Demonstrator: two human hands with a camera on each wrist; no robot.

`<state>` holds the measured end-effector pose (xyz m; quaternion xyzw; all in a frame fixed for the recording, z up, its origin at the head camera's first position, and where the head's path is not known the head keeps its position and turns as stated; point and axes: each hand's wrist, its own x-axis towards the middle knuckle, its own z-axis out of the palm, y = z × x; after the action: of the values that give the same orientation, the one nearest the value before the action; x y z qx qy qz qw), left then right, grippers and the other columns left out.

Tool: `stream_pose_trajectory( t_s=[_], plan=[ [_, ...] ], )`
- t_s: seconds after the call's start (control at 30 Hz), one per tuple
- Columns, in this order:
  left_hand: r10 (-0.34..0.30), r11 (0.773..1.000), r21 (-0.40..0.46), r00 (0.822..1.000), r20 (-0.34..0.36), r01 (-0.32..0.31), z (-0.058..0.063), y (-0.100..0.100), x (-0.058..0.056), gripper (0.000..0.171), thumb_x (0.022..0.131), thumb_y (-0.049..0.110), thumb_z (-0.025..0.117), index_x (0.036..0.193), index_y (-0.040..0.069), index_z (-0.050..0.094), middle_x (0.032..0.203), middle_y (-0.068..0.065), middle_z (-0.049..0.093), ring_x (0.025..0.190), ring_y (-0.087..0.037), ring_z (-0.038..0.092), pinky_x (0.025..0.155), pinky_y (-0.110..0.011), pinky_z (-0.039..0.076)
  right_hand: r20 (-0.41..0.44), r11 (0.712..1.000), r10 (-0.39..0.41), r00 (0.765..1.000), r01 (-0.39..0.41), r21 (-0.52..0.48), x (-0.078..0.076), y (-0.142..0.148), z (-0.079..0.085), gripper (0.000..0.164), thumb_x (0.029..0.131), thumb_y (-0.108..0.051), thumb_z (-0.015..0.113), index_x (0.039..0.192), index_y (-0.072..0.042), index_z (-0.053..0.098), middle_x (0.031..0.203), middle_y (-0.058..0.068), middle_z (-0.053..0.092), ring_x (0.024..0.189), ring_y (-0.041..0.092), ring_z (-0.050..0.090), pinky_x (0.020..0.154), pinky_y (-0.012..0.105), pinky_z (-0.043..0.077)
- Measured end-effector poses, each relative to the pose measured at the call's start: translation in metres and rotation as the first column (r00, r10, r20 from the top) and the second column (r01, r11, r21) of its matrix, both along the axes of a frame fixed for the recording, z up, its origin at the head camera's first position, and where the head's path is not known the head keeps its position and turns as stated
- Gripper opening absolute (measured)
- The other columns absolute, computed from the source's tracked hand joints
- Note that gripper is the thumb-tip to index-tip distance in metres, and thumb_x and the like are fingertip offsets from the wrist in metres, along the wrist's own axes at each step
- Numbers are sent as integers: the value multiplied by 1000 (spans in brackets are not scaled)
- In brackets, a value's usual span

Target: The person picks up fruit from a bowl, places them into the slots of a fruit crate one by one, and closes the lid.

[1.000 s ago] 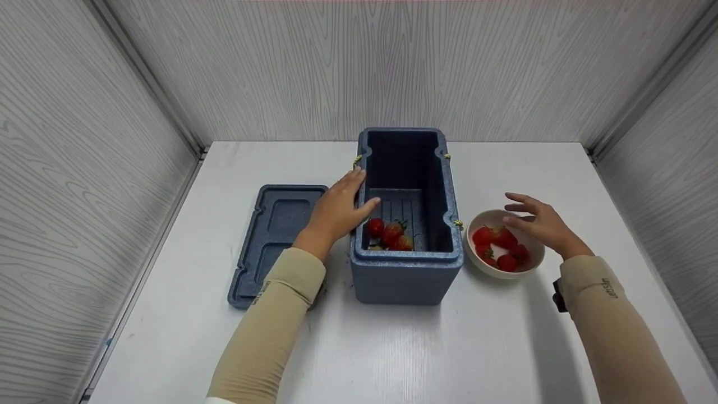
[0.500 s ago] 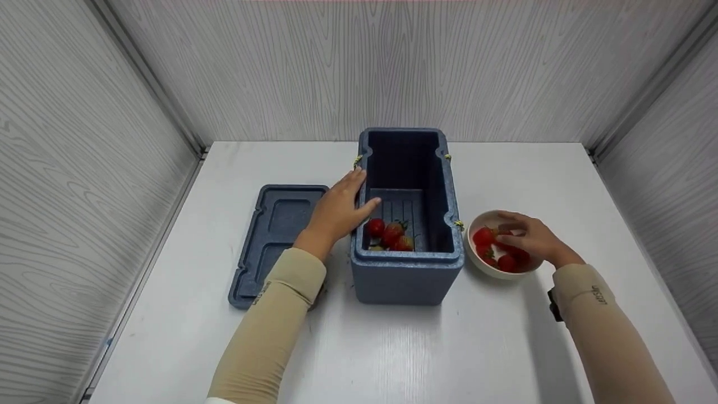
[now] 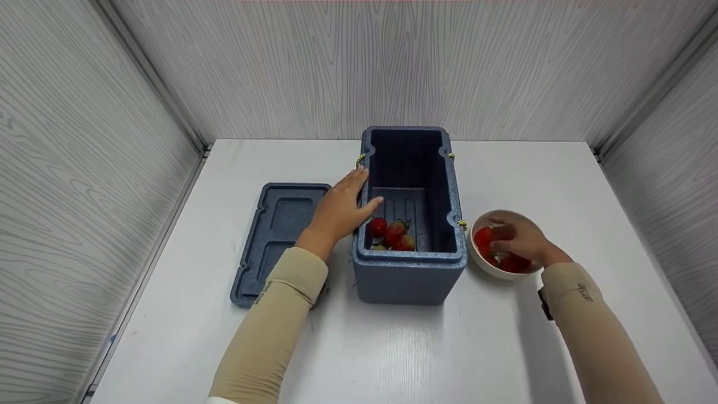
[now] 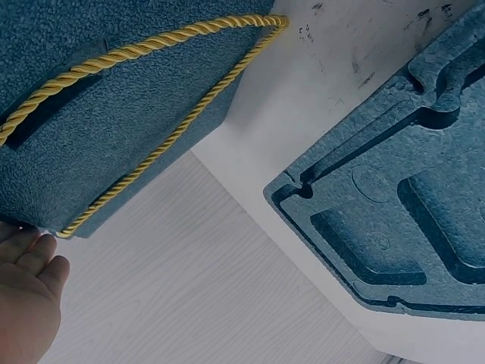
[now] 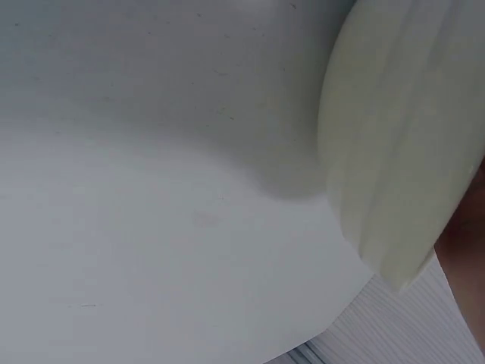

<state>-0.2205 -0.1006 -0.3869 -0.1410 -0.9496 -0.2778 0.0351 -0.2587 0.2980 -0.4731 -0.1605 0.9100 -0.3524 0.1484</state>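
Note:
A deep blue foam cooler box (image 3: 408, 283) stands uncovered in the head view, with several strawberries (image 3: 395, 229) at the near end of its floor. My left hand (image 3: 338, 211) rests on its left rim, fingers extended along the side and thumb reaching over the opening. In the left wrist view the fingertips of that hand (image 4: 30, 280) touch the box wall below a yellow rope. My right hand (image 3: 521, 240) reaches down into a white bowl (image 3: 493, 272) of strawberries (image 3: 483, 237), fingers and thumb bent around the fruit; I cannot tell whether they hold one.
The blue lid (image 3: 289, 219) lies flat on the white table (image 3: 387, 353), left of the box and partly behind my left arm. A yellow rope handle (image 4: 174, 34) runs along the box's left side. Pale wood-grain walls (image 3: 404, 67) stand at the back and both sides.
My right hand has moved left and down into the bowl, its fingers drawing in among the strawberries. My left hand stays on the box rim.

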Motion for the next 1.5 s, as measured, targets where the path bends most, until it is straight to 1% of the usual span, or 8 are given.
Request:
stream_pose_trajectory(
  t_s=[0.07, 0.2, 0.53, 1.03, 1.13, 1.23, 1.4, 1.5],
  plan=[
    [-4, 1000, 5, 1000, -2, 4, 0, 0, 0, 71, 96, 50, 49, 152, 12, 27, 155, -5, 24, 141, -20, 21, 113, -42, 21, -7, 999, 5, 1000, -5, 36, 0, -2, -2, 62, 86, -14, 67, 141, -1, 42, 137, 25, 45, 125, 43, 41, 99, 59, 36],
    [-8, 1000, 3, 1000, -1, 8, 1, 1, 1, 71, 96, 51, 49, 152, 12, 27, 155, -5, 23, 142, -20, 21, 113, -42, 21, 36, 1000, 18, 999, -19, 14, 1, -4, -8, 63, 87, -12, 67, 142, -1, 39, 136, 25, 46, 123, 42, 43, 99, 57, 36],
    [-19, 1000, 13, 1000, -8, 19, 2, 1, 1, 71, 96, 50, 49, 152, 11, 27, 155, -6, 24, 141, -21, 21, 113, -41, 20, -157, 996, 87, 984, -85, 15, -2, -7, -18, 48, 81, -1, 73, 126, -1, 57, 122, 18, 58, 109, 34, 49, 94, 51, 41],
    [-18, 1000, 6, 1000, -5, 18, 1, 1, -2, 72, 96, 52, 48, 152, 12, 27, 155, -5, 24, 142, -18, 20, 113, -40, 20, -56, 998, -26, 998, 22, -66, -2, -6, -20, 39, 86, -4, 70, 123, -5, 57, 115, 14, 60, 105, 31, 56, 91, 46, 47],
    [-19, 1000, 4, 1000, -6, 19, 0, 1, -2, 72, 96, 52, 48, 151, 12, 27, 155, -5, 24, 142, -19, 20, 113, -40, 20, -25, 995, -44, 999, 41, -88, -2, -5, -16, 40, 86, -7, 71, 124, -10, 58, 117, 14, 60, 103, 32, 58, 85, 45, 51],
    [-18, 1000, 4, 1000, -6, 18, 0, 0, -1, 72, 96, 52, 48, 151, 11, 28, 155, -6, 24, 142, -19, 21, 113, -41, 20, 27, 993, -83, 996, 85, -87, -3, -4, -9, 41, 88, -16, 71, 126, -14, 58, 122, 13, 58, 107, 34, 56, 88, 47, 49],
    [-15, 1000, 2, 1000, -3, 15, 0, 0, -1, 72, 96, 51, 49, 151, 11, 27, 155, -6, 24, 142, -20, 21, 113, -41, 20, 78, 987, -112, 991, 120, -106, -7, -1, 10, 46, 92, -22, 66, 133, -8, 51, 129, 17, 52, 119, 38, 49, 98, 53, 41],
    [-11, 1000, -1, 1000, 3, 11, 0, -1, -1, 71, 96, 51, 48, 152, 12, 27, 155, -6, 24, 142, -20, 21, 113, -41, 20, 32, 986, -102, 994, 105, -130, -11, 1, 22, 47, 92, -20, 66, 133, -3, 50, 128, 20, 53, 118, 39, 51, 98, 50, 42]
  ],
)
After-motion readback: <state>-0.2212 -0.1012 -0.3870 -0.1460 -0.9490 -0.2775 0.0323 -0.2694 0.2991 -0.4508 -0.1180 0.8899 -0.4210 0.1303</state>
